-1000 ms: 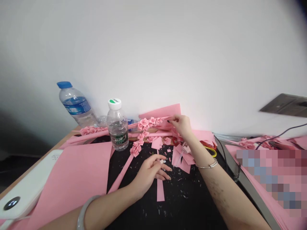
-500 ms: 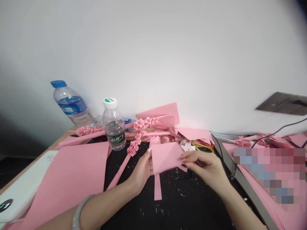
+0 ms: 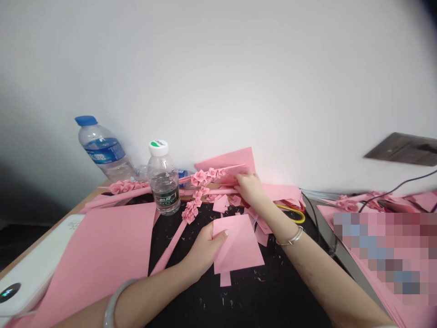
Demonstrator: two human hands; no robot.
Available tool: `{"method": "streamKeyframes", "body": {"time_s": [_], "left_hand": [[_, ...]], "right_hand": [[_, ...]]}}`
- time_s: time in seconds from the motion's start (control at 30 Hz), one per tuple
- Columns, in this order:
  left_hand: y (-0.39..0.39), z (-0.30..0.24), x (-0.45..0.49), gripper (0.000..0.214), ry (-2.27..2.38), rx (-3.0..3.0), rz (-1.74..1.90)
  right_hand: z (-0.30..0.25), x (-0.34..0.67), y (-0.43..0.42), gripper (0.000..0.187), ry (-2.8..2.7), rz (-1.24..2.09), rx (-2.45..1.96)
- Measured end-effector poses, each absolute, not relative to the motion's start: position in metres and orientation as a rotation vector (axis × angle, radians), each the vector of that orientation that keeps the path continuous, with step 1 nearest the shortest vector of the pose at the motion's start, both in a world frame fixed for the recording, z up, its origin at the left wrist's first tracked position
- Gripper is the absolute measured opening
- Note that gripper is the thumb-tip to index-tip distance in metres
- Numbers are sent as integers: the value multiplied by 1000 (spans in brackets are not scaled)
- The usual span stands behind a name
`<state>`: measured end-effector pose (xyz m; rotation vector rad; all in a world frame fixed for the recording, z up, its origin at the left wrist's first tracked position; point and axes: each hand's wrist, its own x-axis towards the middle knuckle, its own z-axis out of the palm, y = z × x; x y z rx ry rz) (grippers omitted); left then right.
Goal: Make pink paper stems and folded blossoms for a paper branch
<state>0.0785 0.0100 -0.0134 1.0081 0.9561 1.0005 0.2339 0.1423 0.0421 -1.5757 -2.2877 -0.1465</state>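
Observation:
A square of pink paper (image 3: 241,248) with a faint crease is pinched at its left edge by my left hand (image 3: 204,248), thumb on top. Beneath it, a narrow pink strip (image 3: 225,279) pokes out over the black mat. My right hand (image 3: 250,186) reaches to the back, among pink paper pieces at the wall; its fingers are curled, and what they grip is hidden. Just left of it lie stems with folded pink paper flowers (image 3: 200,177). Small pink scraps (image 3: 262,236) lie between my two hands.
A clear bottle with a white cap (image 3: 164,182) stands left of centre; a blue-capped bottle (image 3: 104,148) leans behind it. A large pink sheet (image 3: 102,255) and a white device (image 3: 37,264) lie left. Yellow scissor-like handles (image 3: 300,216), cables and a blurred-out patch are right.
My right hand has let go of the paper square and moved back toward the wall. The left hand has lowered the square slightly, and more of its face shows.

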Motion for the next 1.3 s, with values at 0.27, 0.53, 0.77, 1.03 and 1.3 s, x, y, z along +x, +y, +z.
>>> {"method": "streamKeyframes", "body": {"time_s": [0.27, 0.53, 0.77, 1.03, 1.3], "left_hand": [[11, -20, 78, 35, 908, 825, 1061], [9, -13, 79, 39, 843, 801, 1094], [9, -10, 79, 34, 984, 1333, 1022], [10, 2, 79, 39, 1003, 1636, 917], [9, -2, 62, 59, 1226, 1800, 957]], "right_hand": [[55, 257, 97, 18, -2096, -157, -1484], [21, 263, -5, 20, -2404, 156, -863], [5, 260, -5, 30, -1567, 849, -1208], [-2, 263, -8, 29, -1288, 1222, -1295], [-3, 265, -8, 11, -1482, 1052, -1408]]}}
